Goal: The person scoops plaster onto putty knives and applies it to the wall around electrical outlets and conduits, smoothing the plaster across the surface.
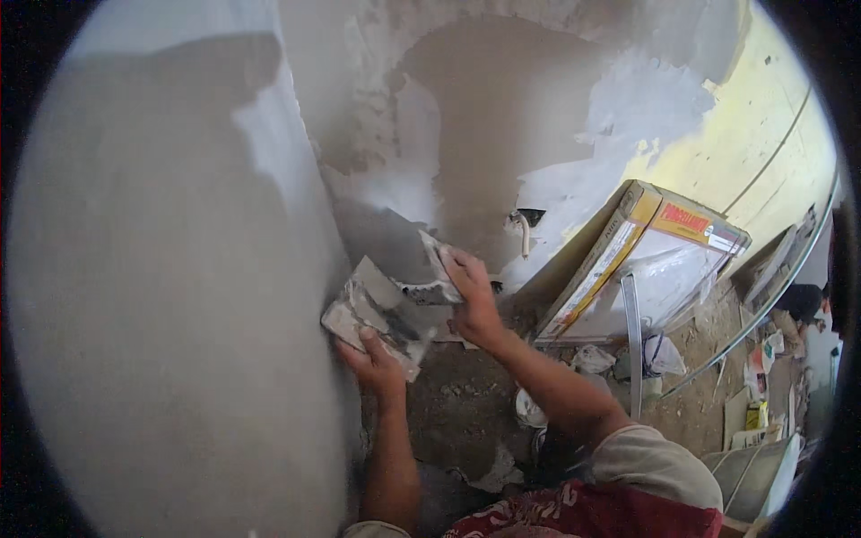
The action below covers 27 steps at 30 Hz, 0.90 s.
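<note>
My left hand (374, 368) is closed on a flat, rectangular plate (350, 314) smeared with pale plaster, its thumb lying on the upper face. Just to the right, my right hand (473, 291) grips a wide putty knife (434, 255) that is coated with plaster. The two tools are close together; whether they touch I cannot tell. Both are near the corner where the smooth grey left wall (179, 296) meets the facing wall (511, 99). That facing wall has a darker patch of plaster, paler patches around it and yellow paint toward the right.
A pipe or cable end (524, 235) sticks out of a hole in the facing wall. A large flat cardboard-edged box (664, 260) leans against the wall, with a metal bar (632, 345) before it. Plastic bags (664, 355) and rubble lie on the dirty floor (457, 394).
</note>
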Motion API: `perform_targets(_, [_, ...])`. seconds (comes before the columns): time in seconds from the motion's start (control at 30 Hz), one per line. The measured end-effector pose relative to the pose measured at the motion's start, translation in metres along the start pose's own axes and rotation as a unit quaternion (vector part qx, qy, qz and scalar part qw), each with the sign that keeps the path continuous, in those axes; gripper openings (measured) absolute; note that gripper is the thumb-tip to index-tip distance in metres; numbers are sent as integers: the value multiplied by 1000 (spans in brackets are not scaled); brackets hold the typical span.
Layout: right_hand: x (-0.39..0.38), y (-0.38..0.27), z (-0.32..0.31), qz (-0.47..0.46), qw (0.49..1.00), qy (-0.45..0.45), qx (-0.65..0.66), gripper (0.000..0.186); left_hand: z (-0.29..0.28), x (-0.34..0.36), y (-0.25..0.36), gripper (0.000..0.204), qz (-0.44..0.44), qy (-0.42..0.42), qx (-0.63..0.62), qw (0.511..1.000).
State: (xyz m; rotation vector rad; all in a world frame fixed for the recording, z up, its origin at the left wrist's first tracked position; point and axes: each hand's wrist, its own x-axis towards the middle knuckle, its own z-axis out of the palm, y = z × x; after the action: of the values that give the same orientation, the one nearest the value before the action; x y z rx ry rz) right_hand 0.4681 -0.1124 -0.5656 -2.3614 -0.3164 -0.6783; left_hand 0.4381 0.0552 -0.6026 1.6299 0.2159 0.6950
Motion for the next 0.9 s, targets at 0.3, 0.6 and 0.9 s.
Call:
perform_targets(0.3, [-14,20,-90,-274,920,-268,-80,56,9,-9,-23,54,-398,-242,-456,758])
perform_targets(0.6, [106,-7,-186,-292,889,144,-323,58,-1,-1,-9,53,-394,-205,-475,759])
perform_targets(0.9, [132,14,-134,-98,861,175,-468,69,1,4,-17,58,-370,-193,-497,761])
